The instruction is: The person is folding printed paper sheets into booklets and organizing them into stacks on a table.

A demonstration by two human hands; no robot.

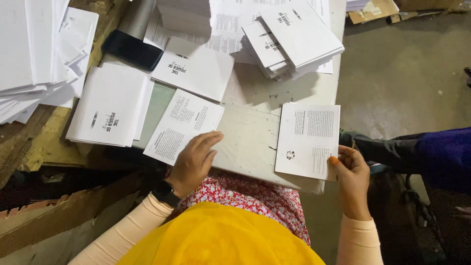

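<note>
White printed sheet [308, 140] pinched by right hand [352, 174]; left hand [194, 159] presses another sheet [182, 125].

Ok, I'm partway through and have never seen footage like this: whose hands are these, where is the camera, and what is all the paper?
There is one picture, from a camera worn on a person's head, looking straight down at their own two bare hands. No machine is involved. The left hand lies flat on a printed sheet on the pale worktable. The right hand pinches the lower right corner of another printed sheet, at the table's edge. Around them lie stacks of white booklets, a smaller pile to the left, one single booklet, and a dark phone. The dark blue sleeve at the right looks like someone else's.
</note>
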